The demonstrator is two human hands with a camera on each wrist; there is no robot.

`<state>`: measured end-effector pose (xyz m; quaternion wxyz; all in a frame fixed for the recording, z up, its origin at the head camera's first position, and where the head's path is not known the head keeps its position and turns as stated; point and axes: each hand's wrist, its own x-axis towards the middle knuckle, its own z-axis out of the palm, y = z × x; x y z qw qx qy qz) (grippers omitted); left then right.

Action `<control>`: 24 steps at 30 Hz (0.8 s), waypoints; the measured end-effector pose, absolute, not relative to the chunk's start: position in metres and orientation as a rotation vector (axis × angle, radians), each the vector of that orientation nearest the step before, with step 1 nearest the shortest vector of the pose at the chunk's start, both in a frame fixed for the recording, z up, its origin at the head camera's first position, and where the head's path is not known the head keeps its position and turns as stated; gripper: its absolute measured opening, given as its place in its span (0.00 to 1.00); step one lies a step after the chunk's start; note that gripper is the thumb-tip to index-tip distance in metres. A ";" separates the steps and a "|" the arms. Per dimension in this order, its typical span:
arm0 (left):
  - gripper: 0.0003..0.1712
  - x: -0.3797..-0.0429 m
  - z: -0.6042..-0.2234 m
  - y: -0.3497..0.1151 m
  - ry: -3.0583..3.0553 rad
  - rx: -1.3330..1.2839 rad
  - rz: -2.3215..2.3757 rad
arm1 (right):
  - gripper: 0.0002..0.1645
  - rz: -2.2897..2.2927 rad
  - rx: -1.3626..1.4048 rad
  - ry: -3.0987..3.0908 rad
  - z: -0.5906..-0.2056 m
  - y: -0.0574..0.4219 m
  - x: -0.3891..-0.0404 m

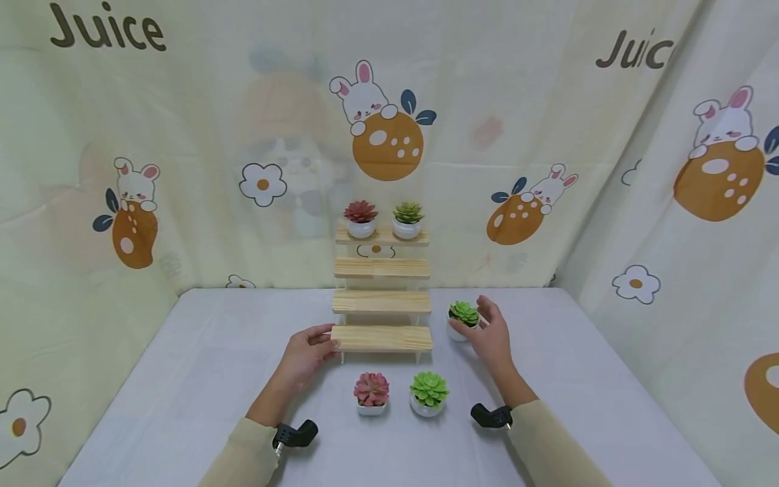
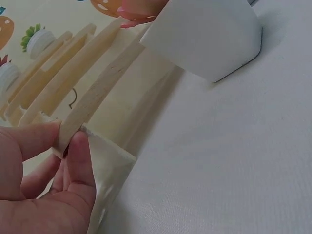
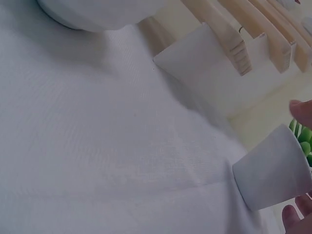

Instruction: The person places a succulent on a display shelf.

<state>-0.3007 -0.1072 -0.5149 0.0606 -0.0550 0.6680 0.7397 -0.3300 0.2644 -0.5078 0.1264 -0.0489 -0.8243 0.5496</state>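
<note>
A stepped display stand point(image 1: 381, 338) with light wooden boards and clear supports stands mid-table. My left hand point(image 1: 302, 360) pinches the left end of its lowest board point(image 2: 97, 90) between thumb and fingers. To the right of the stand, a green succulent in a white pot point(image 3: 273, 168) rests on the cloth. My right hand point(image 1: 494, 343) is around it with fingers spread, thumb at one side; full contact cannot be made out. In front of the stand sit a pink succulent point(image 1: 371, 390) and another green succulent point(image 1: 429, 390), both in white pots.
On the stand's top board are a dark red succulent point(image 1: 361, 218) and a green succulent point(image 1: 407, 219) in white pots. A white cloth point(image 1: 201, 379) covers the table. Behind it hangs a printed curtain point(image 1: 213, 122). Each wrist bears a black camera point(image 1: 296, 433).
</note>
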 end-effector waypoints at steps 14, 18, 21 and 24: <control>0.25 -0.300 -0.515 -0.106 2.009 -0.170 2.242 | 0.60 1.628 -0.200 -2.499 -0.523 0.265 -0.333; 0.25 -0.300 -0.513 -0.106 2.002 -0.187 2.242 | 0.54 1.636 -0.217 -2.483 -0.524 0.264 -0.333; 0.25 -0.300 -0.512 -0.107 1.999 -0.202 2.237 | 0.53 1.635 -0.223 -2.473 -0.524 0.263 -0.334; 0.26 -0.300 -0.512 -0.107 2.001 -0.201 2.235 | 0.52 1.641 -0.227 -2.467 -0.525 0.263 -0.335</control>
